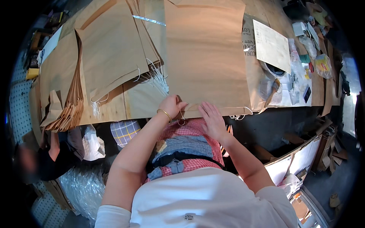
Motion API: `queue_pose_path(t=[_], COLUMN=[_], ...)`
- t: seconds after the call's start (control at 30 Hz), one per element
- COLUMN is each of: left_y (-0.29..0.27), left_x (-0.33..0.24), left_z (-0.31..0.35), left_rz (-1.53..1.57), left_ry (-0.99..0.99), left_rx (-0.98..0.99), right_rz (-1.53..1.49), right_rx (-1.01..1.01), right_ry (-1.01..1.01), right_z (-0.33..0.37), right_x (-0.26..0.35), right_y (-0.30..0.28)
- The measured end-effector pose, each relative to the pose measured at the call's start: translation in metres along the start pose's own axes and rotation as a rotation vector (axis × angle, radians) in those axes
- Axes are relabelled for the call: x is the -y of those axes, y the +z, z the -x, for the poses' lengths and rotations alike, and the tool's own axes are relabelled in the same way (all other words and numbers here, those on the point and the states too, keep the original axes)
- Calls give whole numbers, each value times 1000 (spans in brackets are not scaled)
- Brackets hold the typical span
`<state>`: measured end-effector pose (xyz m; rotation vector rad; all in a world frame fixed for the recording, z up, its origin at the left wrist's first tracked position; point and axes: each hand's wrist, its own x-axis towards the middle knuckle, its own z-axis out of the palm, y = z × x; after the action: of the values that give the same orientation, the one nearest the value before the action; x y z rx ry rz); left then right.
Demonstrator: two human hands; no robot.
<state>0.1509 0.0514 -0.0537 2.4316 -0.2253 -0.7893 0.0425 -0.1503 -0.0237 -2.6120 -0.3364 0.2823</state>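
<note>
A large brown kraft paper bag (207, 49) lies flat before me, its near edge along the table's front. My left hand (172, 106), with a bangle at the wrist, is closed in a pinch at that edge. A thin cord handle (181, 122) hangs in a loop from its fingertips. My right hand (213, 119) lies with its fingers stretched out on the bag's near edge, holding nothing. Just beyond my left hand is a bundle of white cords (157, 78). Other white cord ends (237, 117) show under the bag, right of my right hand.
Stacked paper bags (110, 49) with white cords cover the table's left side, beside a fanned pile of bags (72, 102). A pale board (272, 45), clear plastic and a phone (307, 94) lie at the right. A co-worker's arm (54, 146) shows at the far left.
</note>
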Motion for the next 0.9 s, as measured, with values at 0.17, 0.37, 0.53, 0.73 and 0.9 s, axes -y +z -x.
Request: queue_pose_path(t=[0.17, 0.37, 0.53, 0.73, 0.9], left_y=[8, 18, -21, -44, 9], left_x=[5, 22, 9, -31, -47], left_z=[1, -16, -20, 21, 46], left_rz=[-75, 72, -39, -394, -477], left_ry=[138, -70, -162, -72, 475], left_rx=[-19, -65, 406, 331, 260], right_rz=[27, 2, -14, -7, 152], right_rx=[10, 4, 25, 7, -70], right_ry=[-1, -11, 3, 17, 13], right_z=[-1, 0, 0, -2, -10], right_x=[0, -2, -2, -4, 6], right_y=[0, 3, 2, 4, 18])
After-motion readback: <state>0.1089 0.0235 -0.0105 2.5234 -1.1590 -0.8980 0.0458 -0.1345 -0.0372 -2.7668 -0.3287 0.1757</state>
